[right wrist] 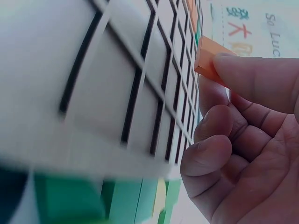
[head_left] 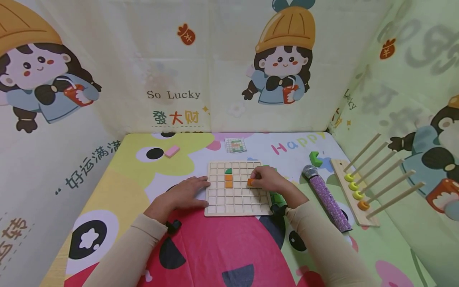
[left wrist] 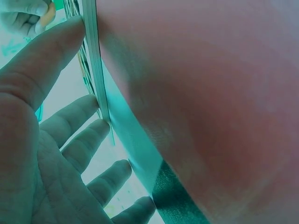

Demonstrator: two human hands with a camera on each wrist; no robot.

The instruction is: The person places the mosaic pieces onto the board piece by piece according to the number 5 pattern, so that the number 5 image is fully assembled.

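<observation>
A wooden grid board (head_left: 218,203) lies on the patterned tablecloth. On it, a green piece with a curved edge (head_left: 228,171) sits above two orange square tiles (head_left: 228,181) in one column. My left hand (head_left: 184,194) rests at the board's left edge, its fingers spread and fairly straight; in the left wrist view the thumb (left wrist: 51,56) touches the edge. Between thumb and fingers, my right hand (head_left: 269,179) pinches another orange tile (right wrist: 210,56) over the right part of the grid. Its other fingers are curled in the right wrist view.
Green blocks (head_left: 277,198) lie along the board's right side, partly hidden by the right arm. Behind the board is a pattern card (head_left: 235,146). A pink block (head_left: 172,151) lies back left. To the right are a green block (head_left: 315,159), a purple microphone (head_left: 328,199) and a peg rack (head_left: 371,220) with rings.
</observation>
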